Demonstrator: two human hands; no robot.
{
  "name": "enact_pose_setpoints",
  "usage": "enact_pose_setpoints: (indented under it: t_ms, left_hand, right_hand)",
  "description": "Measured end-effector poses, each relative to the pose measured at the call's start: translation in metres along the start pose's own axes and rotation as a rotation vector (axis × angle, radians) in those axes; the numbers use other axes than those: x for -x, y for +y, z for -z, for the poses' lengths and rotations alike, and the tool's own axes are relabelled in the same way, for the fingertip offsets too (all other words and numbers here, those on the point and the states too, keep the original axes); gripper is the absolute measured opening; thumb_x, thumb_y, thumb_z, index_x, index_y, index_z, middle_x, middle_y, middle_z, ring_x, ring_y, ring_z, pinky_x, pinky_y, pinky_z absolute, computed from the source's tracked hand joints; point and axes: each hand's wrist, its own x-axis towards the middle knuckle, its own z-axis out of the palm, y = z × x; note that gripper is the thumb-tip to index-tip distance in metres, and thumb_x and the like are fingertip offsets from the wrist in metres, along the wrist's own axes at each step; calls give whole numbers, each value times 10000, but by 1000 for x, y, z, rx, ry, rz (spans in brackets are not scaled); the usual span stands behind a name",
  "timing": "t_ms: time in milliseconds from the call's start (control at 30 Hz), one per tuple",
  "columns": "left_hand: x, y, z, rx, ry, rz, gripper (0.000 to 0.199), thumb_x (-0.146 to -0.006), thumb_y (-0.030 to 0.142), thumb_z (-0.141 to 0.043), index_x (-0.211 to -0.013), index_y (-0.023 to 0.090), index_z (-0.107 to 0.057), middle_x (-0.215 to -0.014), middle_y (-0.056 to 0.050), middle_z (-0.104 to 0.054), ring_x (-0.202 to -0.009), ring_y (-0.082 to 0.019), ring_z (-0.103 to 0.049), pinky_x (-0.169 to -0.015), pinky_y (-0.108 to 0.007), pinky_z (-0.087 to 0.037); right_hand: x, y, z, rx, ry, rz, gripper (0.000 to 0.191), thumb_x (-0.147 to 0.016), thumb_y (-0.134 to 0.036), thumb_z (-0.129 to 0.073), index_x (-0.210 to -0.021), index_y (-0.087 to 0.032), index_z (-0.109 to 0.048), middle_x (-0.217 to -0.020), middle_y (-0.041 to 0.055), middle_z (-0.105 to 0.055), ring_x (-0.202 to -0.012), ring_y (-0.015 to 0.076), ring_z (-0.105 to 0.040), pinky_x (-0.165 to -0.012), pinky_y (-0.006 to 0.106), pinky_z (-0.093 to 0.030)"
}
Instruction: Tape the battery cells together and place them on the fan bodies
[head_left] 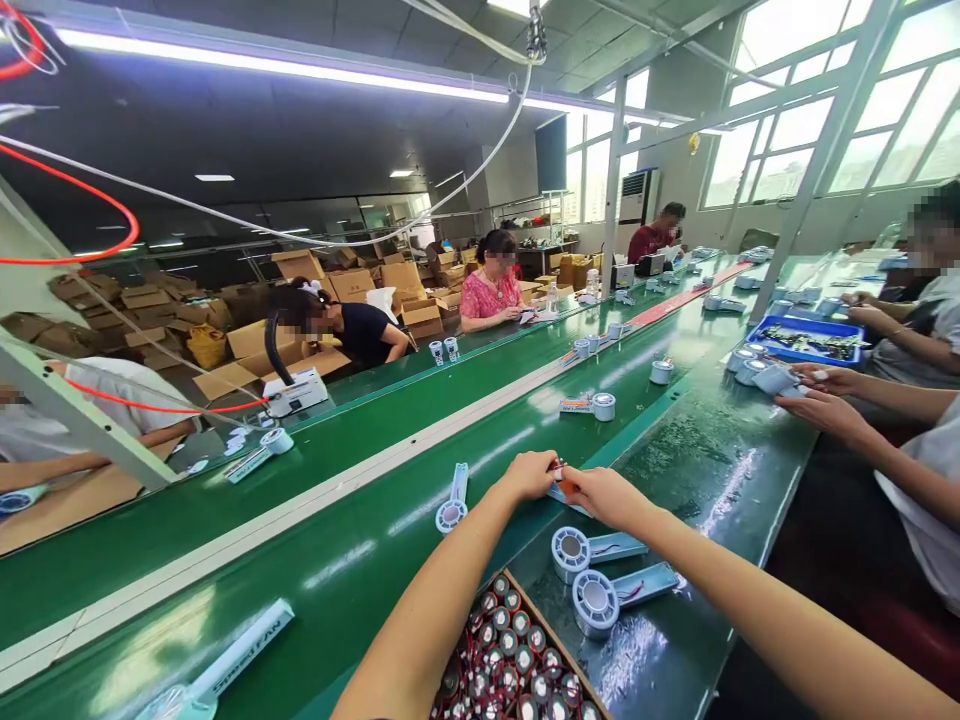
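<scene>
In front of me my left hand (534, 475) and my right hand (606, 497) meet over the green belt, fingers pinched together. Between the fingertips shows a small orange piece (568, 486) beside something silvery, too small and covered to name. Just under them lies a light blue fan handle (564, 500), mostly hidden. Nearer me, two light blue handheld fans (571, 549) rest with open handles and thin wires. Below my left forearm stands a cardboard box (559, 640) full of wired cylinders (523, 660) that look like battery cells.
More fans lie on the belt (360, 540): one left of my hands (451, 514), one farther ahead (602, 406), one at front left (244, 650). A co-worker's hands (825, 390) hold a fan at right, near a blue tray (810, 338). Other people sit across the belt.
</scene>
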Motion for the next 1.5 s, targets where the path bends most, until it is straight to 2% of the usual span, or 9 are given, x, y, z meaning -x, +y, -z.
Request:
enact_pose_setpoints:
  t_ms: [133, 333, 767, 900, 1000, 1133, 1333, 1400, 1500]
  left_hand:
    - [-9, -1, 3, 21, 53, 7, 335, -999, 423, -604, -1209, 166, -642, -1183, -85, -671, -1064, -214, -657, -959, -452, -558]
    - [-29, -11, 13, 77, 85, -23, 283, -1005, 400, -600, -1130, 154, -661, -1103, -67, -694, -1012, -195, -672, -938, -425, -563]
    - [-26, 15, 38, 107, 87, 62, 260, -994, 397, -615, -1081, 156, -662, -1059, -55, -693, -965, -180, -667, -908, -396, -559]
    - [-14, 27, 46, 116, 146, 170, 320, -988, 440, -615, -1144, 163, -657, -1118, -73, -683, -1016, -203, -664, -933, -427, -555]
    - [0, 32, 53, 150, 198, 215, 397, -993, 443, -601, -1278, 166, -612, -1264, -111, -651, -1133, -244, -646, -995, -479, -535]
    - [63, 32, 55, 209, 242, 86, 499, -981, 362, -595, -1444, 194, -513, -1511, -143, -526, -1404, -270, -495, -1164, -423, -418]
    - [265, 23, 26, 233, 180, -440, 293, -914, 465, -695, -1201, 405, -676, -1235, 2, -724, -1246, -249, -613, -1064, -417, -530]
    - [314, 26, 9, 143, 282, -485, 467, -817, 526, -789, -1256, 425, -664, -1227, -16, -733, -1292, -313, -570, -1064, -495, -529]
    - [351, 40, -17, 9, 351, -365, 586, -809, 527, -789, -1352, 381, -622, -1279, -52, -709, -1325, -360, -516, -1068, -559, -508]
  right_hand:
    - [-5, -10, 11, 185, -16, -73, 298, -971, -273, -626, -1268, -261, -629, -978, 113, -766, -937, 327, -746, -787, 362, -520]
    - [-21, -18, 26, 321, -39, -117, 386, -923, -593, -619, -1179, -314, -696, -1003, 96, -771, -923, 346, -753, -742, 422, -577]
    - [-45, -35, 26, 304, -85, -183, 343, -775, -491, -782, -983, -218, -766, -1000, 108, -774, -931, 335, -746, -795, 477, -611]
    - [-19, -45, 30, 242, 107, -156, 491, -827, -515, -767, -1233, -244, -711, -1330, 114, -678, -1288, 388, -578, -1054, 578, -492]
    - [35, -57, 21, 152, 280, -164, 454, -994, -388, -591, -1422, -240, -577, -1537, 106, -510, -1444, 336, -405, -1187, 547, -365]
    - [151, -57, -4, -141, 516, -67, 301, -1025, -307, -531, -1302, -259, -640, -1433, 89, -588, -1363, 288, -483, -1160, 490, -427]
    - [325, -57, -41, -361, 503, -242, 219, -996, -307, -602, -1198, -318, -687, -1190, 52, -709, -1103, 249, -684, -926, 368, -604]
    - [348, -72, -37, -415, 445, -319, 210, -997, -320, -602, -1188, -319, -690, -1114, 46, -731, -1006, 237, -716, -856, 337, -612]
    - [336, -100, -23, -545, 290, -285, 189, -1002, -340, -588, -1155, -298, -691, -952, 38, -734, -839, 213, -712, -746, 310, -587]
